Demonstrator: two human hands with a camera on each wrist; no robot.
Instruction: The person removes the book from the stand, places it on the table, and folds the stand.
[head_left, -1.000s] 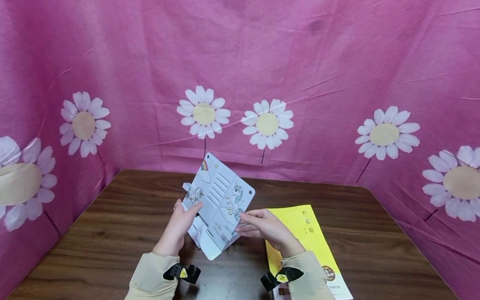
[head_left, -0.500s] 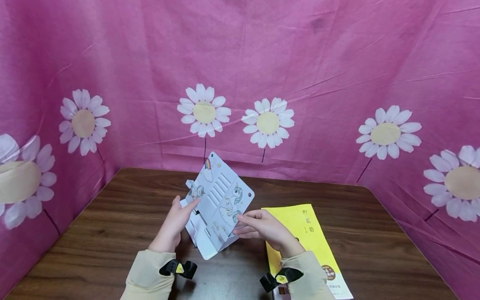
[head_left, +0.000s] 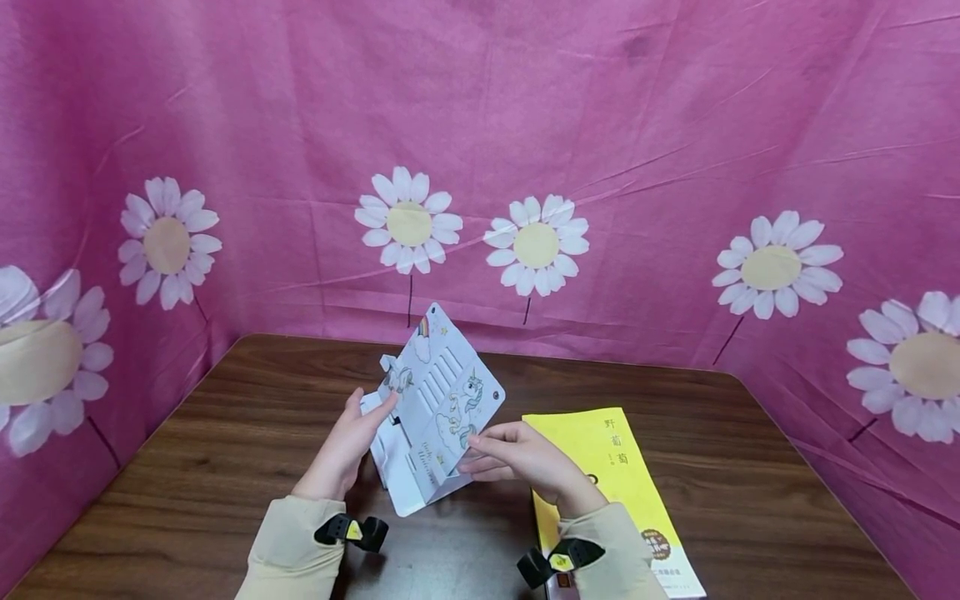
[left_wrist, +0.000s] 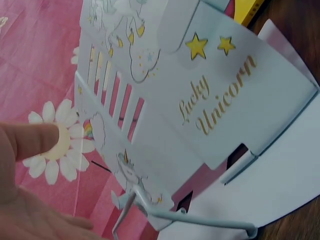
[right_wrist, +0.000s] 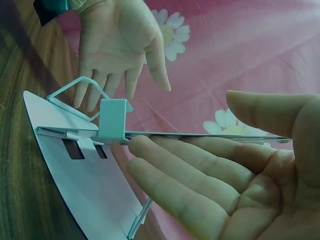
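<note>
A white metal book stand printed with unicorns stands tilted back on its base plate, turned at an angle on the table. My left hand is at its left side; in the left wrist view the thumb is spread apart from the panel. A bent wire arm juts from the stand near that hand. My right hand is at the lower right edge, straight fingers behind the panel and touching it. The right thumb is on the front side, with a gap to the panel in the right wrist view.
A yellow book with a white lower band lies on the brown wooden table, partly under my right forearm. A pink cloth with white daisies hangs behind and beside the table.
My left hand has drawn back slightly to the left, its thumb coming away from the panel. The book stand has turned a little, and my right hand has shifted slightly left with it.
</note>
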